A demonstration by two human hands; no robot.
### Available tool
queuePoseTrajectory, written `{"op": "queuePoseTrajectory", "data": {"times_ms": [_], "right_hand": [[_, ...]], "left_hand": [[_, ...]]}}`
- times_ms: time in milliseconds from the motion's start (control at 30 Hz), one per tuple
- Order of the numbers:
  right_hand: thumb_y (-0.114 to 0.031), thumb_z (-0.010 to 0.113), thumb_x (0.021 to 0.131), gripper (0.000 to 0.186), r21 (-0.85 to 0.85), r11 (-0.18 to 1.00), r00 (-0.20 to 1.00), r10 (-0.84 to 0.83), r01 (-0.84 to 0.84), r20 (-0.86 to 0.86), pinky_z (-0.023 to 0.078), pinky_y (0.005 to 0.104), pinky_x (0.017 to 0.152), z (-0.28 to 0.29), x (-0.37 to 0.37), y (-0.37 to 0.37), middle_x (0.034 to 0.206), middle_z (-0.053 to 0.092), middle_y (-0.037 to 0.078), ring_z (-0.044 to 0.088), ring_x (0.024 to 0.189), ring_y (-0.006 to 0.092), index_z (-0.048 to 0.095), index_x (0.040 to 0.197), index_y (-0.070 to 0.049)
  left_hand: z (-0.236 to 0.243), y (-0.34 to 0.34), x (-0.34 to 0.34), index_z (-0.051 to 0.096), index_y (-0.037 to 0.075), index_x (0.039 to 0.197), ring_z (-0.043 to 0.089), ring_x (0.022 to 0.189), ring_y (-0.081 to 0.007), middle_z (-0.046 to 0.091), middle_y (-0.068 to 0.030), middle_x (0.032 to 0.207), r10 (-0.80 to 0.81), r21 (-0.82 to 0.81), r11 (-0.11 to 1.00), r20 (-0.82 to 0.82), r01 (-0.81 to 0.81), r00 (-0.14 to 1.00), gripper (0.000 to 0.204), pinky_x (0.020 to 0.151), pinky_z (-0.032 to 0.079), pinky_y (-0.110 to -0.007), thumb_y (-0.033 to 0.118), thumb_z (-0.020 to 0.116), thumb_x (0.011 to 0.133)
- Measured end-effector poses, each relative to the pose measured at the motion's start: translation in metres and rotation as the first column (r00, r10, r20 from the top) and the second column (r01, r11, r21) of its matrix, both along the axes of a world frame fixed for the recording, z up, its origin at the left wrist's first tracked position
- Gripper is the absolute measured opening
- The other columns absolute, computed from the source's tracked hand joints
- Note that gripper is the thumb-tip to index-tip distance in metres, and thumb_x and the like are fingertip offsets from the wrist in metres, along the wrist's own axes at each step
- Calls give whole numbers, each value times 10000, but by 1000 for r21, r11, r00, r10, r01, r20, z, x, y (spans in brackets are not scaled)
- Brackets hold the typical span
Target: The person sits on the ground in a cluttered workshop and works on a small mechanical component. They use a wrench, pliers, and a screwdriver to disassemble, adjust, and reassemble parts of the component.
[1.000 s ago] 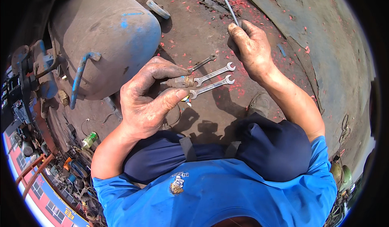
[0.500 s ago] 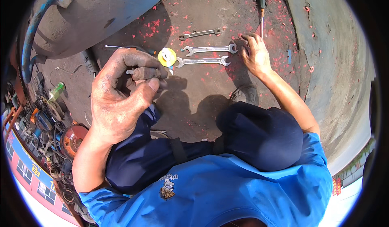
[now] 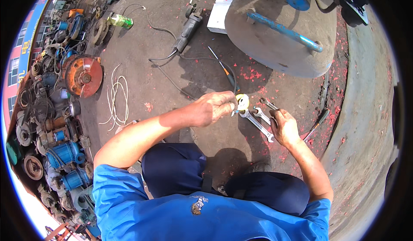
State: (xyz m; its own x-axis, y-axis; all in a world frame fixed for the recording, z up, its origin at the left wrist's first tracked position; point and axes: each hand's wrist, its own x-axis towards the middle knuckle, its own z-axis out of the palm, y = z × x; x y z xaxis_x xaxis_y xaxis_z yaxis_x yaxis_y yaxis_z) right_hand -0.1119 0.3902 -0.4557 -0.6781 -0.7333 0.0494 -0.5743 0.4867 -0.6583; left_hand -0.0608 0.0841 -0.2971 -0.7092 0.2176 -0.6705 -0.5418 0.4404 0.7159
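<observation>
My left hand (image 3: 215, 109) is closed beside the yellow-and-white tape roll (image 3: 242, 102); what it holds is mostly hidden. Right of the roll lie double-ended wrenches: a long one (image 3: 257, 125), a middle one (image 3: 261, 115) and a small dark one (image 3: 268, 103). My right hand (image 3: 283, 128) has curled fingers at the right ends of the upper two wrenches; I cannot make out what is between them. Beyond that hand a green-handled screwdriver (image 3: 318, 122) lies on the ground, and an orange-handled one (image 3: 226, 71) rests above the tape.
A dusty tank (image 3: 275, 43) with a blue handle fills the upper right, beside a white box (image 3: 219, 15) and an angle grinder (image 3: 188, 31). Piled motors (image 3: 62, 157), a rusty disc (image 3: 86, 77), a green bottle (image 3: 120, 21) and loose cords (image 3: 118, 99) are on the left.
My view has swung left. My right hand let go of the screwdriver and moved to the wrenches. My left hand earlier held a small dirty metal fitting, now hidden by its fingers.
</observation>
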Motion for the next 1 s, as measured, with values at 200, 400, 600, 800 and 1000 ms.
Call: {"op": "queuePoseTrajectory", "data": {"times_ms": [200,400,600,800,1000], "right_hand": [[-16,719,750,314,15,993,948,116,-117,-295,530,427,767,106,-36,-44,981,657,125,647,876,318,664,1058,-23],[-84,710,757,344,92,912,762,385,-399,-520,492,454,857,182,-68,-166,1063,647,117,626,988,302,663,1094,-36],[-76,655,844,277,480,815,627,566,-326,-535,448,487,983,174,-95,-225,1124,648,166,596,1084,362,660,1113,-10],[-154,603,925,284,673,683,371,725,-283,-580,437,470,1011,145,-107,-213,1209,657,120,588,1179,324,666,1188,-66],[-223,579,943,312,745,638,293,763,-195,-577,445,464,1002,141,-114,-211,1208,674,87,591,1188,305,683,1207,-94]], "left_hand": [[-37,-66,54,477,-9,963,540,823,-476,551,-243,866,-8,-244,965,-394,-96,919,358,768,447,-512,340,493,1043],[-80,-148,204,554,-49,827,584,744,-320,558,-246,750,595,-314,646,-362,-695,717,580,715,460,-474,509,609,972],[-91,-127,378,624,42,910,444,632,-73,462,28,671,958,-309,197,-143,-931,250,355,550,376,-280,382,580,1004],[-137,21,523,652,-28,1160,639,773,-174,668,-84,872,967,-333,-137,159,-933,-199,318,688,524,-338,203,532,978],[-225,275,597,705,1,1072,685,877,-287,690,-169,996,966,-383,179,245,-906,87,260,776,559,-377,92,587,859]]}}
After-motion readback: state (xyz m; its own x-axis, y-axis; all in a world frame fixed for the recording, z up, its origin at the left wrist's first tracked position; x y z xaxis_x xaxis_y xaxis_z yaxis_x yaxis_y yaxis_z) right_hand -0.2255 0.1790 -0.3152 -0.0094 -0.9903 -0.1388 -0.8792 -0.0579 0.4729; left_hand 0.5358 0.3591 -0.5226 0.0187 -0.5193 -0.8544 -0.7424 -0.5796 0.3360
